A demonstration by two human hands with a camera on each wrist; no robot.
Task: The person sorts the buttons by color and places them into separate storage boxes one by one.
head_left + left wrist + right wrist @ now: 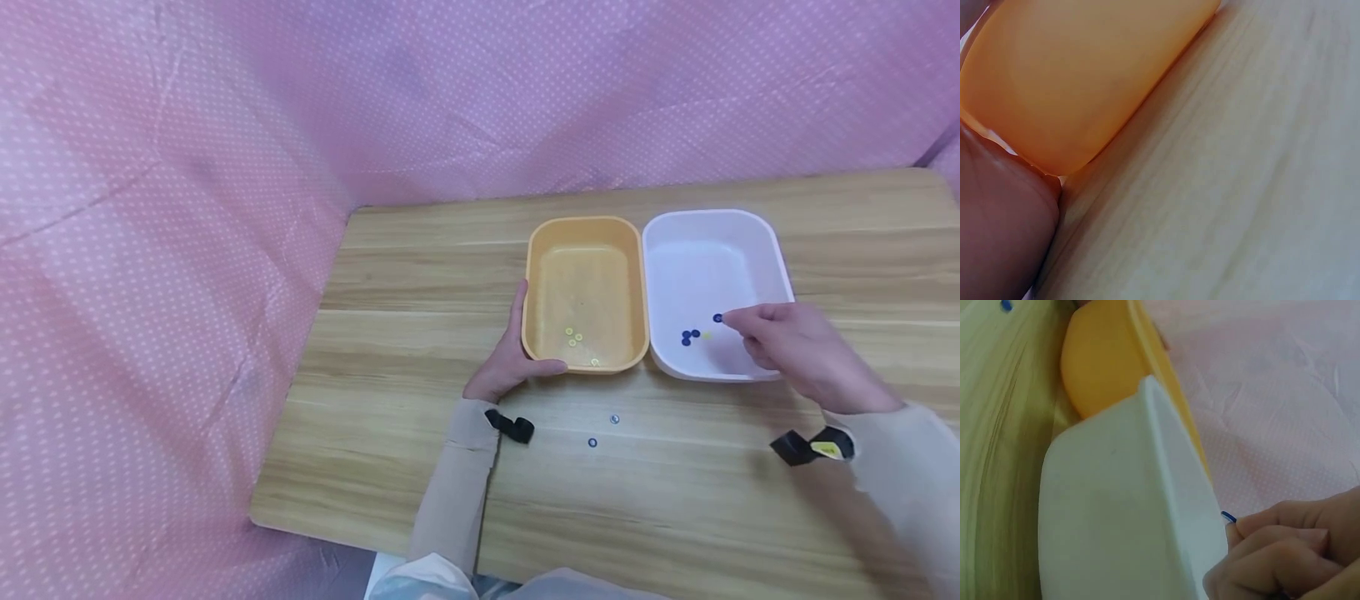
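Note:
My right hand pinches a small dark blue button between thumb and forefinger, over the front right part of the white bin. In the right wrist view the edge of that blue button shows at the fingertips, above the rim. Inside the white bin lie several dark blue buttons and a yellow piece. My left hand rests against the front left corner of the orange bin, fingers straight along its side and thumb along its front. Several yellow buttons lie in the orange bin.
Two small blue-rimmed buttons lie on the wooden table in front of the bins, one nearer button and one farther button. Both bins stand side by side. A pink dotted cloth hangs behind and left of the table.

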